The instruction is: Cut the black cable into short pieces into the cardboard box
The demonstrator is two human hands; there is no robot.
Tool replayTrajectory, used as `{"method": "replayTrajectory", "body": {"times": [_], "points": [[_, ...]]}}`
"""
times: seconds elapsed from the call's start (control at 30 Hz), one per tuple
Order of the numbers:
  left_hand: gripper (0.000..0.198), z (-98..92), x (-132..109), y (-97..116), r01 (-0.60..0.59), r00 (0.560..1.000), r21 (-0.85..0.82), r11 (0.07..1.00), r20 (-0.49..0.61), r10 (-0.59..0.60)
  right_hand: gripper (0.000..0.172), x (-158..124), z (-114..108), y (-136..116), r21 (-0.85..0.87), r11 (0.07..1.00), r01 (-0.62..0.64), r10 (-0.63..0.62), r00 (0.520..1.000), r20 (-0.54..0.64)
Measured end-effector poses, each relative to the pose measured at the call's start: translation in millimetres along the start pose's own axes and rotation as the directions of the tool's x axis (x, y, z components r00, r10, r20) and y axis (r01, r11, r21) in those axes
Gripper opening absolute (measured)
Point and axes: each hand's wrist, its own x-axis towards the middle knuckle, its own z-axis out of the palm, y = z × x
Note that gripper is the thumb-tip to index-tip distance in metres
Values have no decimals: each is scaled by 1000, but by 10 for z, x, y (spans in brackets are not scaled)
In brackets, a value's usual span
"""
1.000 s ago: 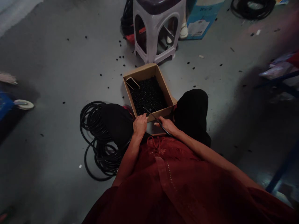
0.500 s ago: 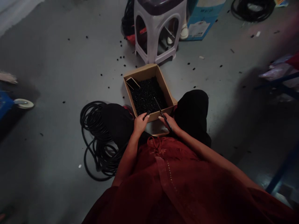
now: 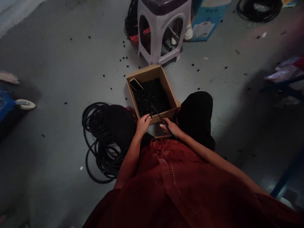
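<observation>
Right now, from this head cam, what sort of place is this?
Likely a workshop or small factory floor: a coil of black rubber tubing, an open brown cardboard box heaped with short black pieces, and more pieces scattered over the grey concrete floor.

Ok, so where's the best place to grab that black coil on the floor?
Probably the outer loops on the far left of the black coil, with your fingers coming in from the left. Those loops lie exposed on the floor, while your left knee covers the coil's right side. Your left hand is the closer one.
</observation>
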Motion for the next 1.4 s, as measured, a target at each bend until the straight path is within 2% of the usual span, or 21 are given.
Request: {"method": "replayTrajectory", "body": {"times": [0.37, 0.77, 1.03, 1.4], "points": [[36, 22, 4, -30, -23, 999, 43, 999, -25, 25, 46, -43, -4, -19, -110, 993, 53, -44, 996, 84], [36, 20, -1, 2, -60, 998, 79, 995, 1, 60, 54, -51, -25, -31, -178, 980, 91, -75, 993, 94], [34, 9, 18, -42, -67, 996, 57, 996, 65, 63, 54, -54, -42, -25, -221, 971, 95, -75, 992, 99], [33, -53, -18, 32, 3, 972, -46, 999, 234, 8, 59, -51, -60, -7, -174, 975, 139, -114, 983, 145]]}}
